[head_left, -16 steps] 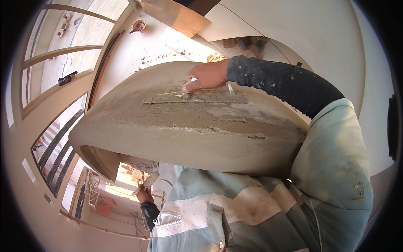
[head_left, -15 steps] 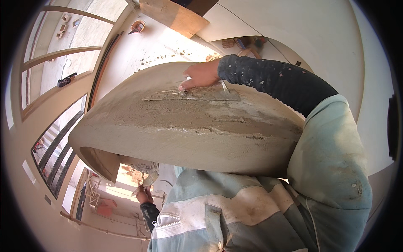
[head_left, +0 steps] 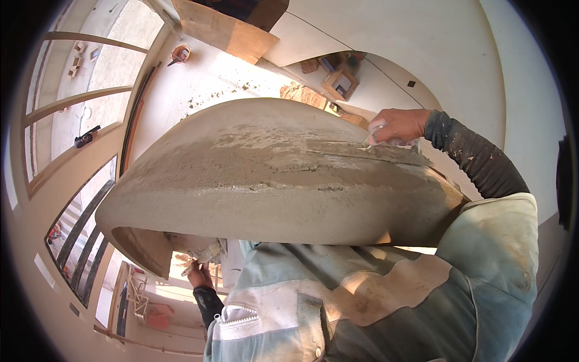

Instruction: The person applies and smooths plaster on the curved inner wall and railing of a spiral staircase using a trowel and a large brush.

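Observation:
Across the middle stretches a large curved form coated in grey-brown mortar [head_left: 265, 208]. Its upper side shows rough, darker patches and a ragged ridge of mortar runs along it. My right hand [head_left: 395, 128] is closed around the handle of a plastering trowel [head_left: 338, 147], whose long flat blade lies against the form's upper right surface. At lower left, below the form's hollow end, my left hand [head_left: 198, 274] is closed on a mortar-smeared hand tool [head_left: 208, 252]; its exact kind is hard to make out.
A reddish bucket [head_left: 180, 54] stands on the floor at upper left, with mortar crumbs [head_left: 211, 95] scattered nearby. A wooden board [head_left: 223, 30] and a wooden box [head_left: 339, 84] lie beyond the form. Window frames [head_left: 84, 99] line the left; a pale curved wall [head_left: 458, 54] rises at right.
My right hand has moved the trowel rightward along the form's upper surface. My left hand has shifted slightly left and stays low. The view has moved a little.

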A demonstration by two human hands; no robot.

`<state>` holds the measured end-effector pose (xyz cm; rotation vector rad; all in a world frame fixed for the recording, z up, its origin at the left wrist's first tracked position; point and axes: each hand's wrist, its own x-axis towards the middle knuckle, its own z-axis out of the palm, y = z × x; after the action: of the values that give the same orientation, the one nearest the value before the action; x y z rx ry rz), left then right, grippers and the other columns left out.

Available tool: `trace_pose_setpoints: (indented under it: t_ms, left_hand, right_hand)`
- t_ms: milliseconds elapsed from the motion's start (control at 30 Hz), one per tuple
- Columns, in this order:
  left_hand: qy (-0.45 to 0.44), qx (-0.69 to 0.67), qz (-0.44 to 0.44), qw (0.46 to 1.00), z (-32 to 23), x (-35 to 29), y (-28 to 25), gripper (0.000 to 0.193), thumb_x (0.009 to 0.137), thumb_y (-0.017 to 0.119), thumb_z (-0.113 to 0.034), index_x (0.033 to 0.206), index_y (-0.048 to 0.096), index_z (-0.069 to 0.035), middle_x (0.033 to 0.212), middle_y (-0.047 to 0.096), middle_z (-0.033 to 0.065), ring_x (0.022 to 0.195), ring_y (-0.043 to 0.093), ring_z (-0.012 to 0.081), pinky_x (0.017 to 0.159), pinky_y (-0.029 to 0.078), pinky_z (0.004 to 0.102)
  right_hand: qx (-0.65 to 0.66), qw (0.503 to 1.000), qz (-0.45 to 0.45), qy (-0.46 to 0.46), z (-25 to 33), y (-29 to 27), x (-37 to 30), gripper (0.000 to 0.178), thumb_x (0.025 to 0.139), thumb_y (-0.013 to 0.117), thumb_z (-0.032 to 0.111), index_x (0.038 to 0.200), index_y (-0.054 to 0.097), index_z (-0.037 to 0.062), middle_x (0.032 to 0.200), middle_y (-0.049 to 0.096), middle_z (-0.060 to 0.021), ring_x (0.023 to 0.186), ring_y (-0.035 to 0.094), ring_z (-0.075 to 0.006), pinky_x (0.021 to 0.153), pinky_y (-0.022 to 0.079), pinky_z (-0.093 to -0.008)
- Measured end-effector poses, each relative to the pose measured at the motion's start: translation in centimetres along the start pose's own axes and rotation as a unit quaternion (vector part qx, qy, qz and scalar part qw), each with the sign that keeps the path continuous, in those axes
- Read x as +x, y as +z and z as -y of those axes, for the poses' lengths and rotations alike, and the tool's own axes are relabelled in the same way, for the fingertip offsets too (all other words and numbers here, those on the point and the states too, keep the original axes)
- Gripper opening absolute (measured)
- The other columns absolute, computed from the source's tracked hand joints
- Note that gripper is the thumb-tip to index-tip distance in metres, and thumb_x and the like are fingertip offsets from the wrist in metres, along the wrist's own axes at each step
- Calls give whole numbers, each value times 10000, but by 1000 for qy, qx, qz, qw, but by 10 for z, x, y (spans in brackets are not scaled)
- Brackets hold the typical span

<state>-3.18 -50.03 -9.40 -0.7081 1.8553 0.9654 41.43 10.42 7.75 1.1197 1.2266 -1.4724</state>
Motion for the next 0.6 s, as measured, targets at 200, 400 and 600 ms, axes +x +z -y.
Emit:
trace_pose_setpoints:
  t_ms: [200, 400, 600]
  left_hand:
    - [27, -6, -27, 999, -8, 3, 13, 265, 981, 526, -149, 1187, 531, 16, 1139, 574, 94, 1027, 577, 198, 835, 543, 326]
    - [27, -6, -37, 999, 1, -2, 8, 309, 987, 536, -197, 1219, 540, 6, 1150, 576, 96, 981, 581, 195, 784, 545, 292]
    - [40, -15, 18, 999, 21, -5, -13, 293, 978, 502, -152, 1207, 513, 31, 1160, 571, 143, 1065, 595, 228, 914, 548, 327]
  right_hand:
    - [79, 994, -71, 1, -37, -5, -38, 329, 930, 573, 382, 802, 535, 81, 529, 406, 33, 391, 395, -71, 351, 334, -255]
    - [-12, 983, 44, -177, 145, 10, 12, 412, 973, 498, 488, 843, 496, 97, 566, 362, 56, 415, 359, -49, 354, 327, -238]
    - [-97, 966, 72, -230, 201, 43, 33, 487, 957, 496, 544, 935, 570, 63, 601, 401, 23, 453, 397, -81, 384, 353, -259]
